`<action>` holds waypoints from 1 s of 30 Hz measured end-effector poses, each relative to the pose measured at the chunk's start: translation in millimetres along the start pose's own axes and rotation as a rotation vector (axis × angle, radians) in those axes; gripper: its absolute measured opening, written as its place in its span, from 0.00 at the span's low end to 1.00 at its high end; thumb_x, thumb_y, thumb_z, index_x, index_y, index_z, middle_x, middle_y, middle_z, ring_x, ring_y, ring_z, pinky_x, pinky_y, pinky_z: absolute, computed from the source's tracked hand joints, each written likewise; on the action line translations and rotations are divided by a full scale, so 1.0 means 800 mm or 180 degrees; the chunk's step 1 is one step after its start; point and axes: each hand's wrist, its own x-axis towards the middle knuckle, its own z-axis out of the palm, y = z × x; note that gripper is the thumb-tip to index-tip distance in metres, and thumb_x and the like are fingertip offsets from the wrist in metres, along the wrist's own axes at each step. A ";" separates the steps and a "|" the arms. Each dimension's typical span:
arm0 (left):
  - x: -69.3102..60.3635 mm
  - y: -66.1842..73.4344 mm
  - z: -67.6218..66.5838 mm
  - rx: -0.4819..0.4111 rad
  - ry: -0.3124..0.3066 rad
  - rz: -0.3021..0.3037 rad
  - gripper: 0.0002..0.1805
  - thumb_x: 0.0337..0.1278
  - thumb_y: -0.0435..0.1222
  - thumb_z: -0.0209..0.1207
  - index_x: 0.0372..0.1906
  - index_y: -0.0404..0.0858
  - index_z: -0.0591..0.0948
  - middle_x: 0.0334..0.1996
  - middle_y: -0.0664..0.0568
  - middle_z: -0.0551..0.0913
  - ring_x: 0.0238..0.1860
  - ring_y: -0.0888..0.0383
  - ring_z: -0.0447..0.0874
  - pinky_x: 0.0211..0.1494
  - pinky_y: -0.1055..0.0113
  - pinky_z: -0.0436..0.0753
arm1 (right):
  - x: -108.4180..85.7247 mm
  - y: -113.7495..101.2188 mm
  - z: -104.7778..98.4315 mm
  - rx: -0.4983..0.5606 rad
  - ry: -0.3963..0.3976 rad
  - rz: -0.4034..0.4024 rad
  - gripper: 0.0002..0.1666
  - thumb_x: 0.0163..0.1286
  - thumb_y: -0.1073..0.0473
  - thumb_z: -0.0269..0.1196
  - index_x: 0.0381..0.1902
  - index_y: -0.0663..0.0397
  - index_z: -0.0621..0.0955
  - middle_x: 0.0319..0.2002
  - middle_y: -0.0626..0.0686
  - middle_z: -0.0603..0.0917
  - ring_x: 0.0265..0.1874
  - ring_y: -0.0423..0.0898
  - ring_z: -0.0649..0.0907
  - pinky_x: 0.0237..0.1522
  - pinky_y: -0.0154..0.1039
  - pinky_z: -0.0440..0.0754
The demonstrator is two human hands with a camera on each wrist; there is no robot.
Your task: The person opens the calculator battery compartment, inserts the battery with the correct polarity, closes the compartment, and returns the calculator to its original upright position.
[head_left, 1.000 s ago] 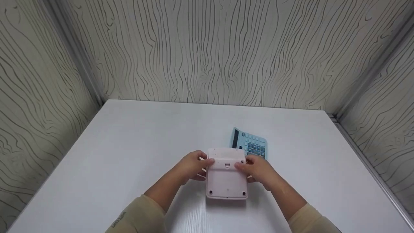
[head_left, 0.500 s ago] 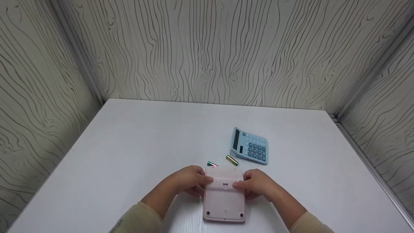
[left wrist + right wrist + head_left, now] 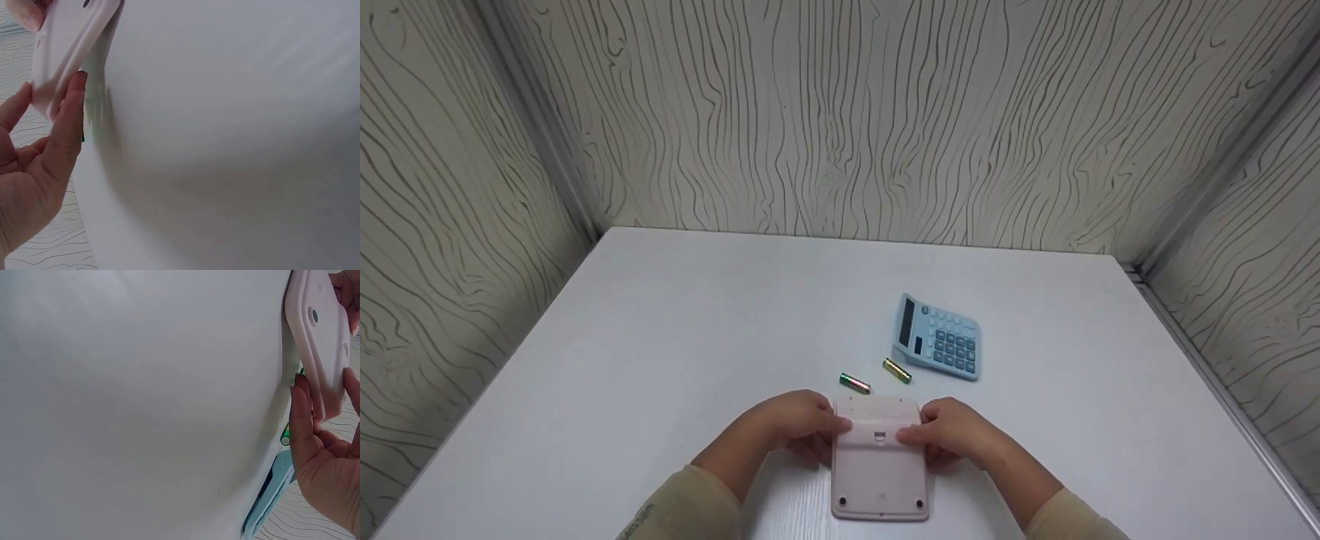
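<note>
A pale pink calculator (image 3: 881, 480) is held back side up near the front of the table, its battery cover latch and dark feet showing. My left hand (image 3: 804, 424) grips its left edge, thumb on the back and fingers beneath. On the opposite edge my right hand (image 3: 958, 431) holds it the same way. Just beyond its far end lie two batteries, one green and red (image 3: 855, 383), the other gold (image 3: 897, 370). In the right wrist view the pink calculator (image 3: 326, 337) is tilted, with the fingers of my right hand (image 3: 332, 467) under its edge.
A light blue calculator (image 3: 939, 337) lies face up on the white table (image 3: 697, 315), behind and right of the batteries. Wood-patterned panels (image 3: 825, 120) stand at the back and both sides.
Both hands have brought the pink calculator toward the front of the table. The two batteries and the whole blue calculator have come into sight behind it.
</note>
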 end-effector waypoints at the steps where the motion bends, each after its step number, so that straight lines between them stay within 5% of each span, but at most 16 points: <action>1: 0.001 0.000 0.000 0.0006 -0.0005 -0.0008 0.15 0.51 0.46 0.62 0.33 0.37 0.78 0.25 0.45 0.84 0.26 0.52 0.84 0.29 0.61 0.82 | 0.001 0.000 0.001 -0.0012 0.0014 0.0009 0.25 0.48 0.41 0.69 0.33 0.55 0.78 0.22 0.51 0.80 0.19 0.44 0.80 0.24 0.37 0.80; 20: 0.017 -0.005 -0.002 0.0018 0.0030 -0.0079 0.13 0.52 0.44 0.61 0.32 0.37 0.79 0.24 0.46 0.84 0.27 0.53 0.84 0.30 0.63 0.82 | 0.016 0.002 0.002 -0.0029 -0.0024 0.0275 0.27 0.47 0.38 0.68 0.32 0.54 0.77 0.22 0.51 0.80 0.17 0.44 0.80 0.20 0.32 0.78; 30: 0.028 -0.010 -0.004 -0.0132 0.0004 -0.0054 0.13 0.50 0.43 0.63 0.30 0.35 0.80 0.23 0.45 0.85 0.25 0.54 0.85 0.29 0.64 0.82 | 0.017 0.002 0.000 -0.0389 0.0193 0.0164 0.28 0.47 0.36 0.68 0.30 0.54 0.75 0.23 0.52 0.78 0.20 0.44 0.78 0.22 0.34 0.77</action>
